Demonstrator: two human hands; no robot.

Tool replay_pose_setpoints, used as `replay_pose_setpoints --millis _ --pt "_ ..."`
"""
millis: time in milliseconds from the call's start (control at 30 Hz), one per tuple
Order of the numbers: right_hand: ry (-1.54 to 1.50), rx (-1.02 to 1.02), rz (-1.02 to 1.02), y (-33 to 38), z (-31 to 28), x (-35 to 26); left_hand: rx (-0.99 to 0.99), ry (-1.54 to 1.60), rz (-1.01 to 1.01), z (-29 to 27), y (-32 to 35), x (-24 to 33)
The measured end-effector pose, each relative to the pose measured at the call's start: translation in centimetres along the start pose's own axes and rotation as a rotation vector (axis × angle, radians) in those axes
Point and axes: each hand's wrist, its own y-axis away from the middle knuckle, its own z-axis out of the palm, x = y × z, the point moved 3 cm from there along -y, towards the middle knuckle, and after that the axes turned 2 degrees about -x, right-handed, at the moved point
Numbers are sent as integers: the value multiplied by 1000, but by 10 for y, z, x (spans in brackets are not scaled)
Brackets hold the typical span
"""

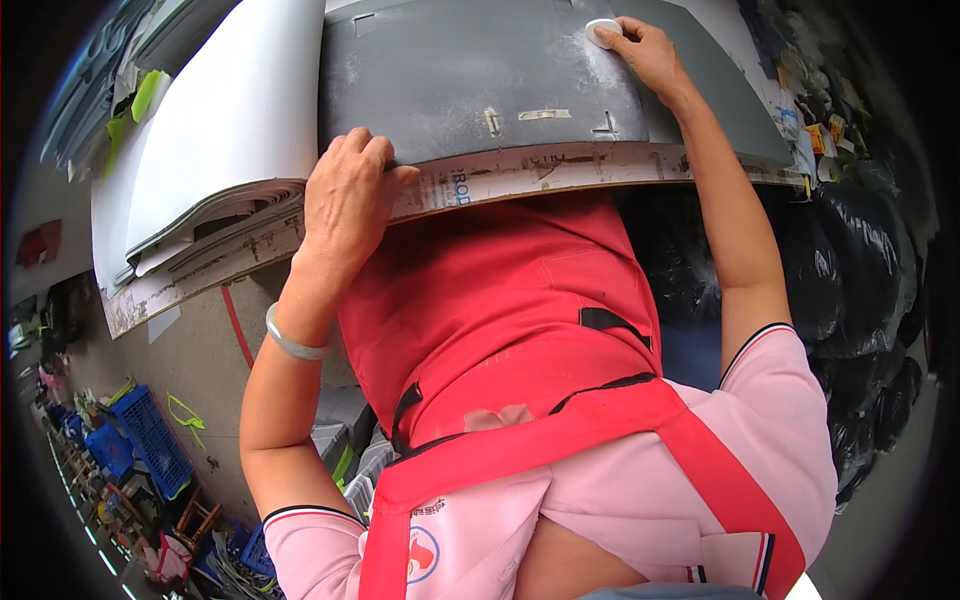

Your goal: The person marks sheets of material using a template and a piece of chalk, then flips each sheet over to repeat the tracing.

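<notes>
A dark grey board (pixel 430 90), smeared with white powder, lies across the table. Short strips of tape (pixel 543 115) and small slots mark its surface. At its far right part, my right hand (pixel 650 58) pinches a round white disc (pixel 603 33), which looks like chalk, against the board where the white smears are thickest. My left hand (pixel 350 195) is curled over the near left corner of the board, beside a thick white roll of sheets. Its fingertips are bent over the edge and partly hidden.
The white roll of sheets (pixel 230 120) stands along the left of the worktable (pixel 150 300). Black plastic bags (pixel 850 260) pile up at the right. Blue crates (pixel 150 440) and loose items sit on the floor at lower left. A red apron (pixel 500 300) presses near the table's front edge.
</notes>
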Motion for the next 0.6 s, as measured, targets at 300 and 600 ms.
replay_pose_setpoints --millis 300,600 --pt "-14 -24 102 -2 1 0 263 223 188 47 -91 76" --pt "-3 331 -85 22 -27 6 392 113 219 66 -99 77"
